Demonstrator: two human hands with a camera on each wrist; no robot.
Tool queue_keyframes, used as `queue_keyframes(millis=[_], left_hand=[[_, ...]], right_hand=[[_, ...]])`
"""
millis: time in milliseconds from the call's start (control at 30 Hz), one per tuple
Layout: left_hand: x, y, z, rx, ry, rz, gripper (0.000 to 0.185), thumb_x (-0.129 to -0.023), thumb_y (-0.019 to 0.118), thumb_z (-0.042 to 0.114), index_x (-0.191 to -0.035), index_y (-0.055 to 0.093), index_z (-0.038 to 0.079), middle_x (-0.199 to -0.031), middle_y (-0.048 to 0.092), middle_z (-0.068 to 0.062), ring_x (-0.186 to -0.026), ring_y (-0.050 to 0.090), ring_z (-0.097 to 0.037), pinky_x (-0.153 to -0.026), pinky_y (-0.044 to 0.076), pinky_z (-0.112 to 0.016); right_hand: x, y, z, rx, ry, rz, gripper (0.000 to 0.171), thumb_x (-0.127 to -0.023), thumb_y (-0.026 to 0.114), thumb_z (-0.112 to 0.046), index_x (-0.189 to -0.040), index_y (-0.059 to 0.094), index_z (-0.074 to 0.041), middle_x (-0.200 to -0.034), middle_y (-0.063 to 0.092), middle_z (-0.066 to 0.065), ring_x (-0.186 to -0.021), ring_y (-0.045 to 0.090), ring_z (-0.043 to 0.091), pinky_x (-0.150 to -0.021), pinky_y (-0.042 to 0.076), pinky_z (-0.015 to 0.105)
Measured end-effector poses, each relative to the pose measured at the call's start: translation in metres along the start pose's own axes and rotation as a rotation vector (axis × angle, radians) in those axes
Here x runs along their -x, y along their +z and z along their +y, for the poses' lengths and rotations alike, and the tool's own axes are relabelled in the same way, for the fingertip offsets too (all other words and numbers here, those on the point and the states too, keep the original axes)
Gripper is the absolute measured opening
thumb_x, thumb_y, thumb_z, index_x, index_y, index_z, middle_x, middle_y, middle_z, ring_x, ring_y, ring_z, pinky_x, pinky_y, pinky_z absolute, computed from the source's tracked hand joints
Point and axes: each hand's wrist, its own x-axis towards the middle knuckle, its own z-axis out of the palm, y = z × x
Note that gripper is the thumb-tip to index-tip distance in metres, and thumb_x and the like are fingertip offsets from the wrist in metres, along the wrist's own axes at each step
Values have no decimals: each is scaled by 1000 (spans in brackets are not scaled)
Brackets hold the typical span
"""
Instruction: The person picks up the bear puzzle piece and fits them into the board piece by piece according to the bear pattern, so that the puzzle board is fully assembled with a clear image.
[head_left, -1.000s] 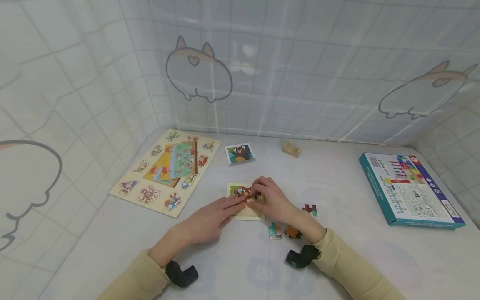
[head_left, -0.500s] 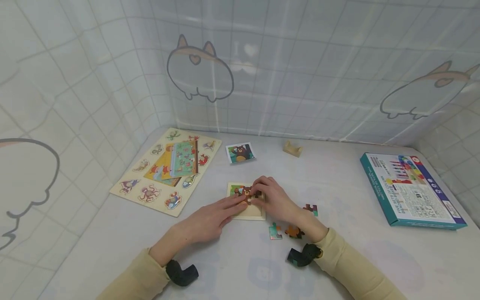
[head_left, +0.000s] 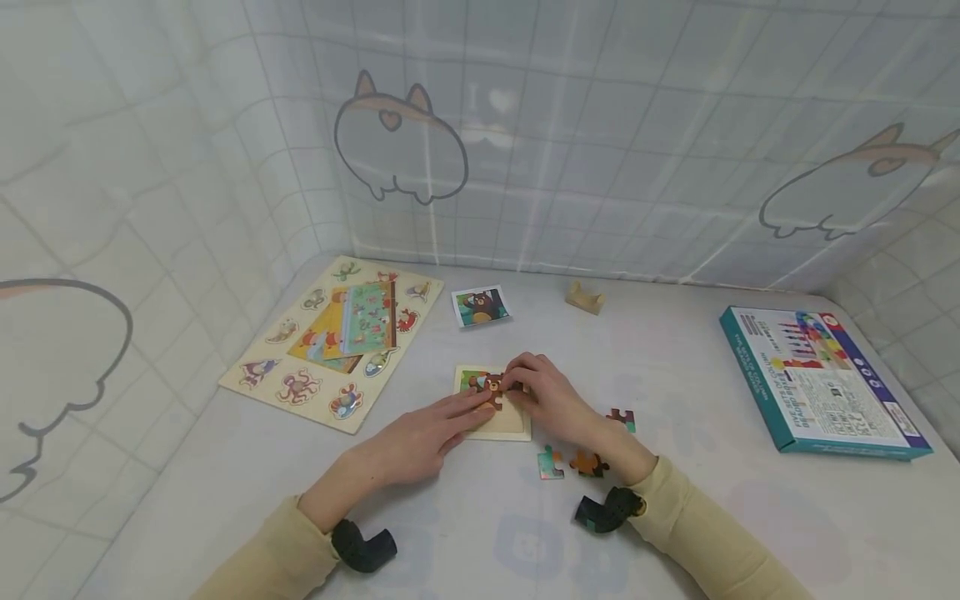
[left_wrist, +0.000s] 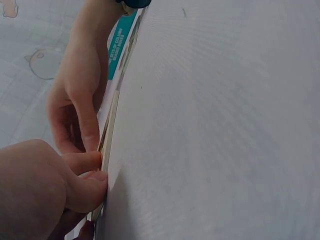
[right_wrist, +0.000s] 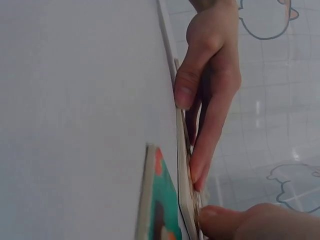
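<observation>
My right hand [head_left: 551, 398] presses a bear piece [head_left: 495, 388] into the small puzzle tray [head_left: 491, 427] mid-desk; my left hand [head_left: 420, 437], fingers flat, steadies it. Loose pieces [head_left: 550, 462] lie nearer my right.

Three loose puzzle pieces [head_left: 550, 462], two hands [head_left: 408, 442].

Both hands meet on a small wooden puzzle tray [head_left: 491, 429] on the white tabletop [head_left: 675, 350]. The left hand [head_left: 420, 437] lies flat, its fingers [head_left: 468, 407] pressing the bear pieces [head_left: 491, 387]. The right hand [head_left: 551, 400] curls its fingers [head_left: 517, 371] on a piece in the tray. Three loose pieces [head_left: 550, 462] lie just behind the right fingers, beside the wrist. A bear picture card [head_left: 480, 306] lies beyond the fingers.
</observation>
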Motion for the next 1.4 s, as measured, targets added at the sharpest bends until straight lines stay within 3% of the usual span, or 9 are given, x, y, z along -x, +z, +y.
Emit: queue_keyframes(millis=[300,700,867,1067,1267,1400], left_hand=[[-1,2,0,5,-16,-1,52,-99,44,19,-148,30,28,-156,19,8,-142,20,-14,-108,35,-38],[-1,1,2,7,-15,7,52,-99,45,16,-147,32,26,-155,20,8,-142,20,-14,-110,32,-37],[-1,0,2,9,-19,-8,52,-98,46,16,-147,31,26,-156,20,7,-142,20,-14,-111,31,-37],[-1,-1,2,11,-23,-7,52,-98,46,16,-147,31,26,-156,20,8,-142,20,-15,-110,32,-38],[-1,0,2,7,-14,2,52,-98,46,16,-147,32,26,-155,21,7,-142,21,-15,-110,33,-38],[0,1,2,6,-9,8,52,-98,47,15,-147,33,25,-155,23,6,-141,22,-16,-109,34,-38]], right_hand=[[20,-36,3,-36,25,-10,19,-89,64,-11,-108,65,-10,-113,59,-2,-109,54,13,-93,46,38],[75,-83,43,1,145,27,27,-85,71,-22,-110,65,-16,-112,59,-10,-108,54,12,-91,48,42],[93,-93,52,11,183,21,26,-83,73,-25,-107,66,-18,-110,60,-8,-105,54,12,-89,48,39],[104,-100,62,49,223,-10,30,-77,77,-30,-104,67,-20,-110,60,-6,-107,53,14,-92,44,27],[108,-103,69,18,218,-75,37,-71,80,-38,-103,68,-24,-115,57,-5,-111,49,15,-94,40,31],[109,-102,70,-15,230,-101,33,-69,81,-39,-97,68,-26,-118,55,-2,-113,45,17,-96,38,29]])
